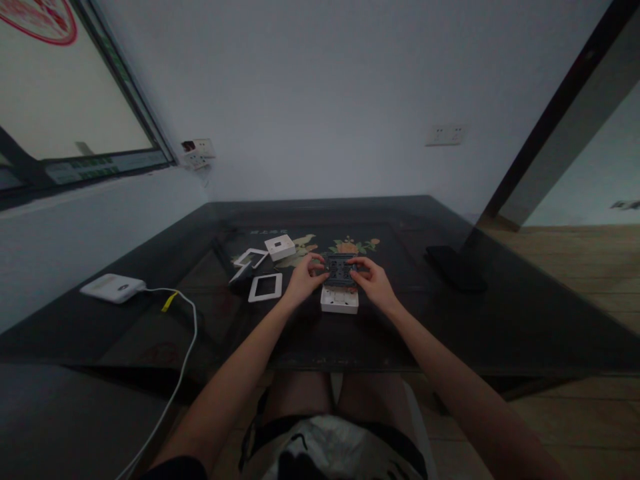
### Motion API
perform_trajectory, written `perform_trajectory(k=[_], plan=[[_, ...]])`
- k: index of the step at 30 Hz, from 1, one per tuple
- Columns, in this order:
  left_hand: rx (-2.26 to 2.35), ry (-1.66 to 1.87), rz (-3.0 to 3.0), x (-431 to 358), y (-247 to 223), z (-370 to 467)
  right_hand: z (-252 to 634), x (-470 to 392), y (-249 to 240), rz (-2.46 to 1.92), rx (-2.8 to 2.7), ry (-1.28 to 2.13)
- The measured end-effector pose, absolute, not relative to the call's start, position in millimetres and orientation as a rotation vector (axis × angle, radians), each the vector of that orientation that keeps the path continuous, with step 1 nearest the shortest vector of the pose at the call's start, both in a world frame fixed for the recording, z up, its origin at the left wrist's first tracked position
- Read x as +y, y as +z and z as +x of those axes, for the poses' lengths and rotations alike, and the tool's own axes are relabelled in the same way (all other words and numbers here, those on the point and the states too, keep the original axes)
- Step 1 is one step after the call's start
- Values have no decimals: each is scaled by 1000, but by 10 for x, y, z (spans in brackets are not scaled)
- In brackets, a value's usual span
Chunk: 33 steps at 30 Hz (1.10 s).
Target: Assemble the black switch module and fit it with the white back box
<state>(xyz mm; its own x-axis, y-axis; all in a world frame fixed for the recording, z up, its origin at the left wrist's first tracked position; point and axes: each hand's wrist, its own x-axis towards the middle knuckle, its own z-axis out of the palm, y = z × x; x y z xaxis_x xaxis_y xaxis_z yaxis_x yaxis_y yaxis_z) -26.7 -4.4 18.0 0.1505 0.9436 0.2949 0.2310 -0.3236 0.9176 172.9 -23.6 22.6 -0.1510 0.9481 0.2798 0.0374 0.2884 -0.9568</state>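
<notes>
A dark square wall-socket module (341, 270) is held between my two hands, its face with slots and fittings toward me. My left hand (306, 275) pinches its left edge with thumb and fingers. On the opposite edge, my right hand (373, 280) grips it the same way. Just below and partly behind the module sits a white open mounting box (340, 305) on the table; the module covers its far part. Whether the two touch, I cannot tell.
Left of my hands lie a white frame (265, 287), a second white frame (251, 258) and another white box (280, 247). A white device (114, 288) with a cable lies far left. A black object (455, 269) rests at right on the dark table (400, 340).
</notes>
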Motion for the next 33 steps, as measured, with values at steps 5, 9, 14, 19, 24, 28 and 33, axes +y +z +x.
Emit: perform_trajectory(k=[5, 9, 14, 19, 24, 28, 33], plan=[[1184, 1277, 1848, -63, 165, -241, 1733, -236, 226, -961, -1488, 1076], [1230, 1288, 1929, -84, 163, -227, 1734, -235, 227, -964, -1497, 1048], [1375, 1311, 2125, -155, 213, -227, 1723, -240, 228, -966, -1487, 1070], [1421, 1328, 2200, -227, 249, -193, 1705, -237, 214, -978, -1461, 1073], [1381, 1337, 2127, -59, 225, -305, 1709, -241, 218, -980, -1456, 1084], [1577, 1288, 2112, 259, 211, -704, 1723, -235, 226, -990, -1434, 1070], [1816, 1164, 2081, 522, 156, -1252, 1738, -207, 210, -971, -1426, 1056]])
